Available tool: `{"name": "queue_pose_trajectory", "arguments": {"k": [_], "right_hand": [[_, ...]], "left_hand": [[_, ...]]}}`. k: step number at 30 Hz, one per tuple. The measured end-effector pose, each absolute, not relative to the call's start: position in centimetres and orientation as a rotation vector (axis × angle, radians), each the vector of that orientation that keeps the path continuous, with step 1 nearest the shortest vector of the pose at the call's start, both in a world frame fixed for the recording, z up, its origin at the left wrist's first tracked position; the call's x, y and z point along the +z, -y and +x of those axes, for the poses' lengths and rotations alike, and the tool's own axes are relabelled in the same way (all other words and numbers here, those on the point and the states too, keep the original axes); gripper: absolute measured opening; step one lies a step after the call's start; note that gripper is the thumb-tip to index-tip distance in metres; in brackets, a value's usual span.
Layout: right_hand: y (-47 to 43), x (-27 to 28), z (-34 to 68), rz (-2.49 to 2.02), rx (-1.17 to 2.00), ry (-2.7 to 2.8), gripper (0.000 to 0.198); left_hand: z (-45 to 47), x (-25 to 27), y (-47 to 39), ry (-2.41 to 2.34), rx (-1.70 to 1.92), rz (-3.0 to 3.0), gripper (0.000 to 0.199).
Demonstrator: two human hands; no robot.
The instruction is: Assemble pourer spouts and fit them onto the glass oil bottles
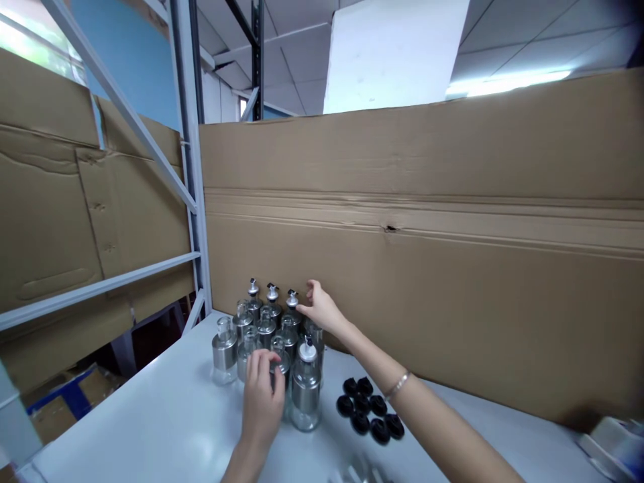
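Observation:
Several clear glass bottles with silver bands stand upright in a cluster on the white table. My left hand is at the near side of the cluster, fingers curved and thumb apart, in front of an uncapped bottle; whether it touches the glass I cannot tell. My right hand reaches over the back right of the cluster, thumb and fingers apart, close to a silver pump top. Under it an uncapped bottle is partly hidden. At the near right stands a bottle with a silver-white top.
Several round black caps lie beneath my right forearm on the white table. Blurred clear objects sit at the near edge. A cardboard wall closes the back; a metal rack post rises at left. A white object is far right.

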State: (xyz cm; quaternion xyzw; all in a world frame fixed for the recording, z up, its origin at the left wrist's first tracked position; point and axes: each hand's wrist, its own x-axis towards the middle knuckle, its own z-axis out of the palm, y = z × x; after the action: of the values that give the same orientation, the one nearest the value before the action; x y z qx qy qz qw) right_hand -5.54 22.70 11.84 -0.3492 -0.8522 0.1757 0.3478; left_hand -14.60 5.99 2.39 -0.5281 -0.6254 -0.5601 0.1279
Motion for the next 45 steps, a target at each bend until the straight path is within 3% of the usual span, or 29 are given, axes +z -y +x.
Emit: {"name": "queue_pose_trajectory", "arguments": {"k": [6, 15, 22, 25, 28, 34, 45], "right_hand": [[-24.9, 13.5, -9.4, -1.033, 0.524, 2.506, 0.032], [-22.9, 15.4, -8.5, -1.0, 0.405, 2.315, 0.035], [-18.5, 22.0, -5.3, -0.69, 0.336, 2.118, 0.033], [-16.0, 23.2, -4.1, -0.363, 0.703, 2.104, 0.022], [-13.4, 22.7, -3.4, -0.248, 0.974, 2.238, 0.026], [-11.3, 19.7, -3.7, -0.283, 0.745, 2.69, 0.039], [-13.4, 17.0, -5.9, -0.422, 0.444, 2.92, 0.032]], "left_hand": [[-14.8, 2.2, -6.1, 1.813, -1.636, -1.525, 0.016], [-15.0, 3.0, -5.7, 1.8, -1.739, -1.483, 0.015], [-15.5, 3.2, -5.4, 1.847, -2.243, -1.087, 0.02], [-16.5, 3.2, -5.4, 1.799, -2.379, -0.842, 0.023], [-18.0, 3.3, -5.5, 1.786, -2.43, -0.717, 0.025], [-20.5, 3.0, -5.7, 1.777, -2.473, -0.567, 0.021], [-19.2, 2.7, -6.0, 1.96, -2.136, -1.057, 0.026]]}}
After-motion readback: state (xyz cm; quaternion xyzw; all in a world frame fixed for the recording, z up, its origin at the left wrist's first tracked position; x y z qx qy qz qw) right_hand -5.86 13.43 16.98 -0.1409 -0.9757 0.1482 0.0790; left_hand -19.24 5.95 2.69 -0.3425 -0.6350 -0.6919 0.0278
